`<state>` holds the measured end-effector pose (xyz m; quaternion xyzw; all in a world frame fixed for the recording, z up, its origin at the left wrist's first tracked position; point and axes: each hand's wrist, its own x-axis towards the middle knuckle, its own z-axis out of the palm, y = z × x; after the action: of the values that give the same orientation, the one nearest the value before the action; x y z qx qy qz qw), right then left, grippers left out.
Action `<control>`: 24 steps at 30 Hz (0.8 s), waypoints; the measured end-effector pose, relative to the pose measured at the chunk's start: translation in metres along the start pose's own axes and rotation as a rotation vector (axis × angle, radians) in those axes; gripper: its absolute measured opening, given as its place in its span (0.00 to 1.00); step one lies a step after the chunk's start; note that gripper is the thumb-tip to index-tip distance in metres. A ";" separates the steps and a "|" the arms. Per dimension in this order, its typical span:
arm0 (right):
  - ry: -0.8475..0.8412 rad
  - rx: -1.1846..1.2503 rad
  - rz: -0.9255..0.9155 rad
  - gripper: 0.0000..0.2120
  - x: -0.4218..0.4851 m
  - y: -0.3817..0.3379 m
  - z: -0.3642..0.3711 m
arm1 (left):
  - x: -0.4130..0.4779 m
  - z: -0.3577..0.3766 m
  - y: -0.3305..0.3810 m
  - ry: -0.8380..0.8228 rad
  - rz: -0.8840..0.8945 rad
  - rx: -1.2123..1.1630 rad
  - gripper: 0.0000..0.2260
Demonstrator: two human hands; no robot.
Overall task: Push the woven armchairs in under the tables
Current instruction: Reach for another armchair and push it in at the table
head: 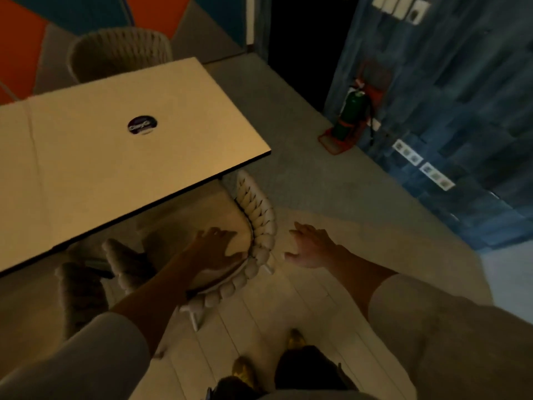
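A pale woven armchair (pixel 261 226) stands partly under the near edge of a beige table (pixel 121 157), its seat cushion and curved woven back showing. My left hand (pixel 215 249) hovers over the seat cushion with fingers spread, just inside the chair's back. Just right of the chair's back, my right hand (pixel 310 246) is held out above the floor, open and holding nothing. A second woven armchair (pixel 80 287) stands to the left, half under the same table. On the table's far side there is another woven armchair (pixel 121 53).
A round dark sticker (pixel 142 125) lies on the tabletop. A green fire extinguisher (pixel 350 114) stands on a red base by the blue tiled wall (pixel 461 111) at right. My feet (pixel 268 359) are on pale floorboards below the chair.
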<state>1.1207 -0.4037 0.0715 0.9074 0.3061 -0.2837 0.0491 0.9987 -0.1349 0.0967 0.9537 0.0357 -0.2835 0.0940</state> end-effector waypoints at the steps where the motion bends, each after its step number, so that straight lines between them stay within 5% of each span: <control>1: 0.017 0.018 0.038 0.43 -0.005 0.015 -0.004 | 0.011 -0.011 0.009 0.006 0.024 0.040 0.52; 7: 0.070 0.110 0.188 0.47 -0.020 0.097 -0.028 | 0.073 -0.067 0.063 0.034 0.167 0.220 0.43; 10: 0.090 0.148 0.252 0.48 -0.017 0.146 -0.041 | 0.113 -0.094 0.093 0.053 0.219 0.267 0.50; 24: 0.045 0.110 0.289 0.49 0.020 0.370 -0.097 | 0.295 -0.164 0.222 0.104 0.196 0.324 0.44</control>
<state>1.3967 -0.6667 0.1101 0.9494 0.1573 -0.2697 0.0330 1.3603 -0.3148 0.1055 0.9687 -0.0985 -0.2252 -0.0356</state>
